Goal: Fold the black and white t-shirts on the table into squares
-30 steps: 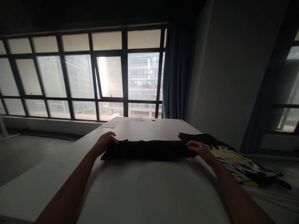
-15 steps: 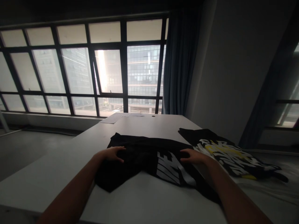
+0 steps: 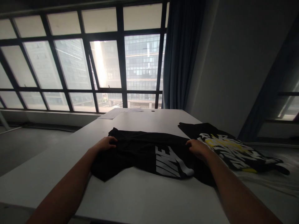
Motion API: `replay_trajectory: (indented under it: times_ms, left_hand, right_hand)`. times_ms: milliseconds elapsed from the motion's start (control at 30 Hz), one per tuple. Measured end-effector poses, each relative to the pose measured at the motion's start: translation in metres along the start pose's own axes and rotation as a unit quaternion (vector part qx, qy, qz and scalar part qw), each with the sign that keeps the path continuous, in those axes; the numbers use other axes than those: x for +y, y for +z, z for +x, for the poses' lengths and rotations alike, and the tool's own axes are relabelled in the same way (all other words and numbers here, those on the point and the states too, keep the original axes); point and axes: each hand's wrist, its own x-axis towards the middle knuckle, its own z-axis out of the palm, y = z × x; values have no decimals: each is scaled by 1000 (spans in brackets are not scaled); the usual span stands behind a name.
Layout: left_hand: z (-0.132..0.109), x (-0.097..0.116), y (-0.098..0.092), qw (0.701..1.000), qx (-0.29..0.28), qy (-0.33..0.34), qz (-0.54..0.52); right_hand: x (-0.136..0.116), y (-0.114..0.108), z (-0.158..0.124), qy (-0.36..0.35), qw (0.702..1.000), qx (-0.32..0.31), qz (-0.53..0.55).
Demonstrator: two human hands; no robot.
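Note:
A black garment point(image 3: 140, 152) with a large grey NIKE print lies spread across the white table in front of me; its exact kind is not clear. At its upper left edge, my left hand point(image 3: 106, 144) has its fingers closed on the cloth. My right hand point(image 3: 196, 147) pinches the fabric along the upper right edge, just right of the print. Beyond my right wrist is a second black garment point(image 3: 230, 149) with white and yellow lettering, apart from either hand's grip.
The white table point(image 3: 149, 199) reaches toward the windows. Papers point(image 3: 111, 114) lie at its far left end, near a small dark round spot point(image 3: 153, 111). A blue curtain point(image 3: 176, 71) hangs behind. Clear plastic point(image 3: 263, 185) seems to lie at the right.
My fingers were spread over the garment and are now closed on its edges. My hands have moved farther apart, and the cloth looks flatter. The view has tipped slightly downward.

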Motion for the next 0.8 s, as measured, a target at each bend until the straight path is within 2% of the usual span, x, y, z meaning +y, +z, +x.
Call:
replay_trajectory:
  times_ms: [67, 133, 200, 267, 300, 367, 467, 567, 667, 800]
  left_hand:
    - [-4, 1, -3, 1000, -17, -13, -16]
    - [-10, 3, -7, 996, -62, -25, -52]
    - [-17, 6, -13, 987, -124, -28, -95]
    - [-21, 7, -20, 982, -139, -7, -126]
    - [-22, 8, -23, 984, -116, 11, -133]
    - [-20, 8, -28, 991, -19, 45, -128]
    - [-14, 7, -31, 986, 146, 61, -56]
    - [-11, 10, -32, 967, 247, 47, 48]
    - [-15, 16, -33, 942, 313, 32, 119]
    - [-23, 28, -38, 902, 398, 48, 160]
  right_hand:
    - [6, -3, -1, 19, 999, -27, 8]
    - [11, -6, -4, 20, 999, -41, 29]
    - [11, -8, -7, -1, 998, -38, 52]
    - [6, -11, -11, -24, 997, -41, 58]
    - [3, -13, -13, -33, 997, -43, 50]
    - [-5, -19, -16, -45, 999, -18, 23]
    - [-16, -29, -20, -47, 995, 90, -13]
    - [-20, -36, -23, -43, 986, 160, -17]
    - [-19, -36, -24, -45, 988, 150, -6]
    - [-17, -36, -24, -62, 991, 120, 20]
